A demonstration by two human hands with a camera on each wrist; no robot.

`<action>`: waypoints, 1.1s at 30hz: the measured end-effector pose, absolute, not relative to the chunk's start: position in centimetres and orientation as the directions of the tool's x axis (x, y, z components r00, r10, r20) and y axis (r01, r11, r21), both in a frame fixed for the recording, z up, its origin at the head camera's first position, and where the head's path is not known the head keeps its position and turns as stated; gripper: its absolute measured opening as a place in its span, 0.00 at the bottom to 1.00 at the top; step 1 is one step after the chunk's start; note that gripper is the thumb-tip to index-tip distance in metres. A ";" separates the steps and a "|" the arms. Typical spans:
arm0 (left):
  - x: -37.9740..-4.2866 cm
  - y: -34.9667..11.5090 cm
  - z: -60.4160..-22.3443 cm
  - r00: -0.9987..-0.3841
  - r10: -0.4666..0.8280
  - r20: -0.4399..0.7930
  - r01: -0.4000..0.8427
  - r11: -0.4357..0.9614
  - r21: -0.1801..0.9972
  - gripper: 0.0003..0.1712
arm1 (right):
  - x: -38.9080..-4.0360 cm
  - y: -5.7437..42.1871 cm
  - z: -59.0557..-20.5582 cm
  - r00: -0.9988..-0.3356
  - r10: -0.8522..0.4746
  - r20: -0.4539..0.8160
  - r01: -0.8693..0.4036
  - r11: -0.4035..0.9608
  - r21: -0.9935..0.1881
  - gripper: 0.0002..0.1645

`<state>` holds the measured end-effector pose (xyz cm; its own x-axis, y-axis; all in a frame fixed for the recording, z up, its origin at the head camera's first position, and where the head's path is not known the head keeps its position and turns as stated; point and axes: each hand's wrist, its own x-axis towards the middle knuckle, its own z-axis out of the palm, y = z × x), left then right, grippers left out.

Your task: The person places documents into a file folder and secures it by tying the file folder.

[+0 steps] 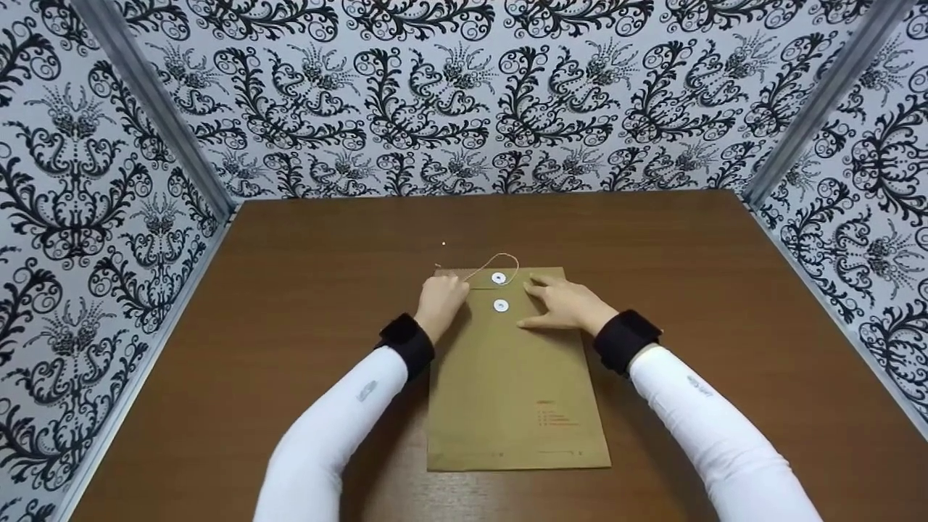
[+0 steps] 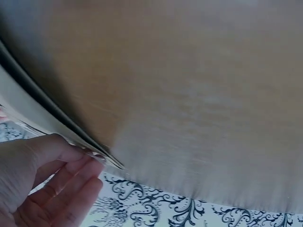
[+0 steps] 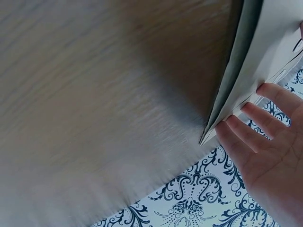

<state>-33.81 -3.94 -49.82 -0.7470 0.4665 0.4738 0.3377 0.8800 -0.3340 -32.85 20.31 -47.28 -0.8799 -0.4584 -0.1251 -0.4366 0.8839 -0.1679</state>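
Observation:
A brown paper envelope lies flat on the table, its flap end pointing away from me. Two white button discs sit near that end: one on the flap, the other just below it. A thin string loops loosely from the upper disc toward my left hand. That hand has curled fingers at the top left corner; in the left wrist view its thumb and fingers pinch the envelope edge. My right hand rests on the upper right part with fingers spread, fingertips touching the paper.
The brown wooden table extends around the envelope on all sides. Patterned black-and-white panels with grey corner posts enclose its back and both sides. Red print marks the envelope's lower right.

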 end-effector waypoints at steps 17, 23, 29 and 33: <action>-28.1 -5.0 -49.1 -0.746 0.526 0.408 0.421 0.848 -0.323 0.12 | -32.8 20.3 -47.3 -0.879 -0.456 -0.139 -0.431 0.885 -0.173 0.52; -25.9 -5.5 -48.8 -0.736 0.528 0.423 0.430 0.848 -0.309 0.12 | -32.8 20.3 -47.4 -0.880 -0.448 -0.155 -0.421 0.889 -0.179 0.52; -23.7 -5.9 -48.2 -0.738 0.532 0.415 0.434 0.845 -0.312 0.13 | -32.7 20.3 -47.3 -0.878 -0.456 -0.143 -0.431 0.885 -0.178 0.52; -22.4 -6.0 -47.7 -0.725 0.540 0.427 0.430 0.840 -0.332 0.14 | -32.6 20.3 -47.2 -0.879 -0.456 -0.138 -0.429 0.884 -0.185 0.52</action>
<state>-22.41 -6.02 -47.74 -0.7248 0.5403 0.4275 0.4301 0.8395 -0.3320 -32.62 20.28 -47.19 -0.8793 -0.4557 -0.1383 -0.4291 0.8841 -0.1849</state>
